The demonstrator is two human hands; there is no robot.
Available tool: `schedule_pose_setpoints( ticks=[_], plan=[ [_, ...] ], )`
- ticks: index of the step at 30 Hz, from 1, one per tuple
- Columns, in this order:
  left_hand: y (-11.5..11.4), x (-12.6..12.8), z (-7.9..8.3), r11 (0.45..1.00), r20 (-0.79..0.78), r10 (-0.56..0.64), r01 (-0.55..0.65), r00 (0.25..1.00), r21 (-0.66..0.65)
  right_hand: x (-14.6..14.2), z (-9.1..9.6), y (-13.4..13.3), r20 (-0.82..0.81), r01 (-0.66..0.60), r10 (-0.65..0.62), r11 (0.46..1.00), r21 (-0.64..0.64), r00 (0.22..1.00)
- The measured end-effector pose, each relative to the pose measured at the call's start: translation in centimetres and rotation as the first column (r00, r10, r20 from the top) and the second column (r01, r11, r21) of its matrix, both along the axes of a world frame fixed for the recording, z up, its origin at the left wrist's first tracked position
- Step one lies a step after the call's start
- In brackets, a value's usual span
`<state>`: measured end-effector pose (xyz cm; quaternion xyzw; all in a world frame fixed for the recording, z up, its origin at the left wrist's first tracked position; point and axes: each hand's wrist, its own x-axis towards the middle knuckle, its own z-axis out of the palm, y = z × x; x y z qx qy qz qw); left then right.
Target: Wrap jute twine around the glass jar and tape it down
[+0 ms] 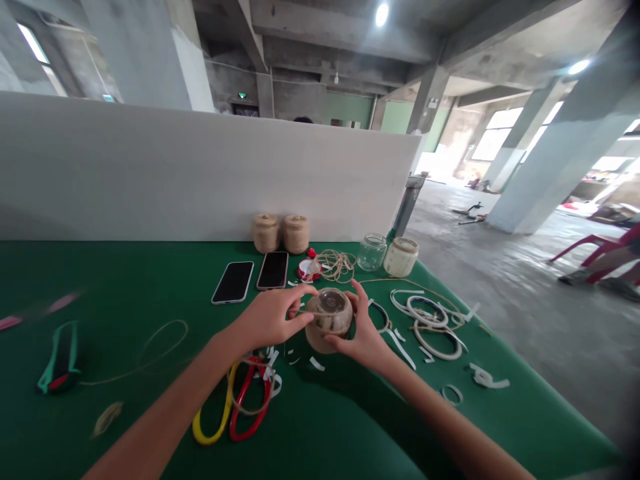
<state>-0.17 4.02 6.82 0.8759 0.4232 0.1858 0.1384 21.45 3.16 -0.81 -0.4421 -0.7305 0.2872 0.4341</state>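
Between my hands, above the table's middle, is a glass jar [336,323], its bottom facing up and twine around its side. My right hand [364,330] grips it from the right, thumb low and fingers behind. On the left, my left hand [280,313] pinches a strand of jute twine [306,312] that lies against the jar's side. The fingertips of the left hand are close to the glass. Just below the left wrist lie scissors with a yellow handle [213,427] and a red handle [250,407], with a loop of twine over them.
Two twine-wrapped jars [267,233] stand by the white partition [200,173]. Two phones [233,283], a twine tangle [336,265], a clear jar [372,252] and a whitish jar [401,257] are nearby. Tape rolls [439,341] and paper scraps lie right, a green-handled tool [60,357] left.
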Motion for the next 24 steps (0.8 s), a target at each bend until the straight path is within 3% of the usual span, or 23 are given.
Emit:
schedule_pose_setpoints(
  ticks=[2, 4, 8, 12, 15, 20, 24],
  plan=[
    [0.0, -0.1, -0.1, 1.000, 0.007, -0.002, 0.002, 1.000, -0.026, 1.1, 0.5, 0.3, -0.032, -0.181, 0.180, 0.983, -0.039, 0.983],
    [0.0, -0.2, -0.1, 0.999, 0.013, -0.001, 0.002, 1.000, -0.050, 1.8, 0.8, 0.3, -0.028, -0.236, 0.235, 0.970, -0.057, 0.972],
    [0.0, 0.0, -0.2, 0.998, 0.022, 0.004, -0.003, 1.000, -0.056, 1.5, 0.1, -0.4, 0.017, -0.013, 0.013, 1.000, 0.010, 1.000],
    [0.0, 0.2, -0.1, 0.999, 0.020, -0.008, 0.009, 1.000, -0.050, 0.3, -0.9, -0.7, 0.021, 0.162, -0.163, 0.985, 0.061, 0.986],
    [0.0, 0.1, -0.1, 0.999, 0.029, -0.011, 0.012, 1.000, -0.043, 0.6, -0.9, -0.3, 0.048, 0.120, -0.123, 0.991, 0.058, 0.991],
    [-0.1, 0.3, -0.4, 0.999, 0.044, -0.040, 0.041, 0.998, -0.014, 2.4, 0.3, -0.2, 0.110, -0.153, 0.149, 0.988, 0.028, 0.983],
    [-0.1, 0.7, -0.8, 0.992, 0.091, -0.125, 0.121, 0.988, 0.043, 2.7, 1.5, -0.9, 0.347, -0.091, 0.028, 0.982, 0.164, 0.937]
  ],
)
